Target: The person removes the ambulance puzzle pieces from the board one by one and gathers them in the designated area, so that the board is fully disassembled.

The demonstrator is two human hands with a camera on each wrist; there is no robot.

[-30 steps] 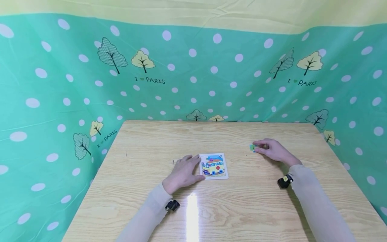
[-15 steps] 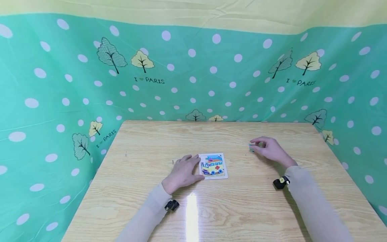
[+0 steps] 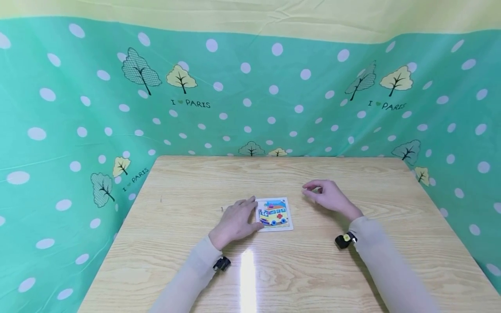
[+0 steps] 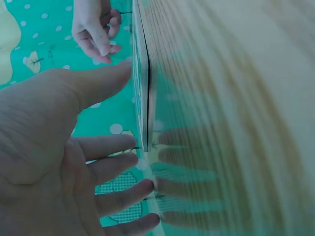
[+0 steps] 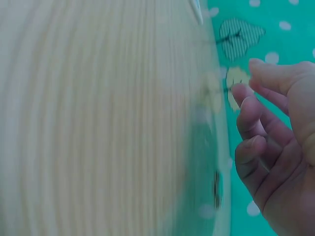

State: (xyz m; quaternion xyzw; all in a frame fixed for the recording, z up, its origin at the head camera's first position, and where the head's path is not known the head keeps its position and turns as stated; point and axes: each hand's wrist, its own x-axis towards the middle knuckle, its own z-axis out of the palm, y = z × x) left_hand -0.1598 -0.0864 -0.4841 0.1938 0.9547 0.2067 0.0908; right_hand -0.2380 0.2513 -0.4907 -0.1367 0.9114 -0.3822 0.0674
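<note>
My left hand (image 3: pixel 236 219) rests at the left side of a small square jigsaw puzzle (image 3: pixel 275 214), thumb and fingertips touching its white frame. The picture shows a yellow ambulance with a red cross, and a pale gap shows at its upper left. In the left wrist view the board (image 4: pixel 143 88) appears edge-on beside the thumb, the other fingers spread below. To the right of the puzzle, my right hand (image 3: pixel 328 195) is raised over the table, thumb and forefinger brought together in a pinch. The small green puzzle piece is hidden at its fingertips (image 5: pixel 241 91).
The light wooden table (image 3: pixel 188 182) carries a bright strip of glare in front of the puzzle. A tiny dark mark (image 3: pixel 222 208) lies left of the left hand. A green dotted curtain (image 3: pixel 250 87) hangs behind the table and along both sides.
My right hand has picked up the green puzzle piece from the table and moved left toward the puzzle. My left hand stays at the puzzle's frame.
</note>
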